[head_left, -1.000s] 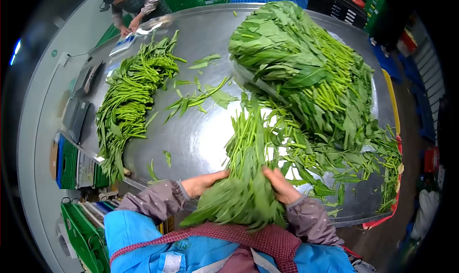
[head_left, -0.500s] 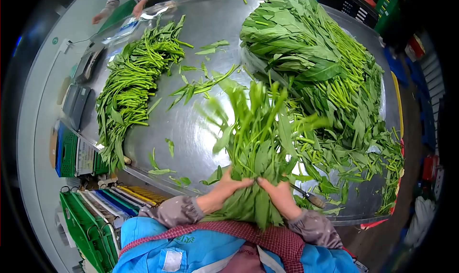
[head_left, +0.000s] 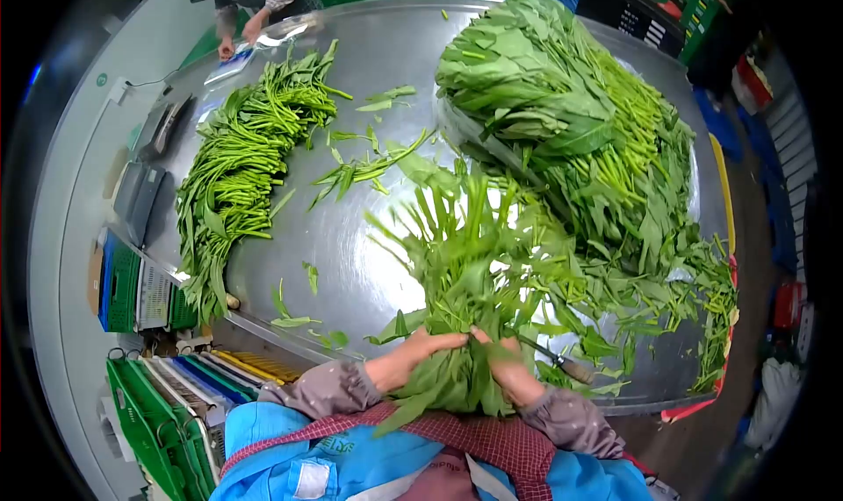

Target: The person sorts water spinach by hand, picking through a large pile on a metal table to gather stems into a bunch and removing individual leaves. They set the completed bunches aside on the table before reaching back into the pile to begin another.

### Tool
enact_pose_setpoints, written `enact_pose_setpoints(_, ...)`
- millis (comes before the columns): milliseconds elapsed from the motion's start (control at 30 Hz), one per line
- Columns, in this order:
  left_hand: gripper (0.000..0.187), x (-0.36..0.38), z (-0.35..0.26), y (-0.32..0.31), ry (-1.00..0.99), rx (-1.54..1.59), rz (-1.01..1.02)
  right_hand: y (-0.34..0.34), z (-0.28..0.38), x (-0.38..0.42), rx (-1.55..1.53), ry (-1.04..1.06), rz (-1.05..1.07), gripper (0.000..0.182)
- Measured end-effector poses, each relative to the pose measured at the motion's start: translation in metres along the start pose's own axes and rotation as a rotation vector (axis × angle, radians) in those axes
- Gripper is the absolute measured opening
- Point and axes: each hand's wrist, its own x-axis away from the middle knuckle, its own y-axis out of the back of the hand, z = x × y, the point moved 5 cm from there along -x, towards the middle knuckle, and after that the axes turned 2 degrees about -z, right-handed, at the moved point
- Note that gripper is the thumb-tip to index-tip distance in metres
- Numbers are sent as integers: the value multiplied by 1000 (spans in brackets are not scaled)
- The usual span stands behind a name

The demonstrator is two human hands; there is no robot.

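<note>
As stems [head_left: 475, 213] splay toward the far side, the left hand [head_left: 414, 357] and right hand [head_left: 514, 374] clamp the leafy bunch [head_left: 458, 380] at the near edge of the surface [head_left: 386, 44], seemingly to keep it together.

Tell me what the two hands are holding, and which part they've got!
The left hand and right hand hold a bunch of leafy greens around its leafy middle, with the stem ends pointing away from the person.
</note>
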Motion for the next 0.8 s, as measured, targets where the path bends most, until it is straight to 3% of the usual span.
enact_pose_setpoints(33,44,-5,-1,0,161,84,6,4,-7,-9,-52,-15,-57,31)
enact_pose_setpoints(67,41,3,-12,1,-121,-147,-208,4,5,-12,155,286,-29,27)
enact_pose_setpoints(167,43,0,-12,3,-77,-216,-73,-6,30,0,83,154,-38,30)
enact_pose_setpoints(200,44,-4,-9,7,176,-63,-71,1,6,-12,201,-205,60,31)
enact_pose_setpoints(233,44,-5,-10,6,152,-66,-67,0,1,-16,215,-185,61,31)
enact_pose_setpoints(300,42,-5,-12,6,92,-11,-30,-4,13,-19,112,158,-142,31)
enact_pose_setpoints(333,41,-20,6,41,93,-130,-235,-5,17,-14,131,60,-27,28)
enact_pose_setpoints(367,41,-15,5,43,122,-122,-239,-10,19,-13,121,32,-28,28)
enact_pose_setpoints(433,45,-17,-48,31,-157,-342,-8,-21,37,-22,109,90,-30,28)
enact_pose_setpoints(467,48,-13,-69,31,-202,-465,8,-29,36,-31,143,118,26,31)
enact_pose_setpoints(500,50,-7,-90,33,-241,-595,22,-38,33,-43,297,290,62,37)
enact_pose_setpoints(633,55,10,-135,51,-261,-1338,236,-83,35,-40,448,202,459,45)
enact_pose_setpoints(667,52,18,-130,51,-108,-1359,305,-90,44,-26,490,333,570,47)
enact_pose_setpoints(700,55,24,-110,60,74,-1110,365,-95,39,-16,396,424,578,46)
enact_pose_setpoints(767,55,36,-59,65,172,-767,485,-69,29,11,760,330,871,43)
enact_pose_setpoints(800,55,46,-41,57,194,-755,487,-59,33,10,739,316,876,43)
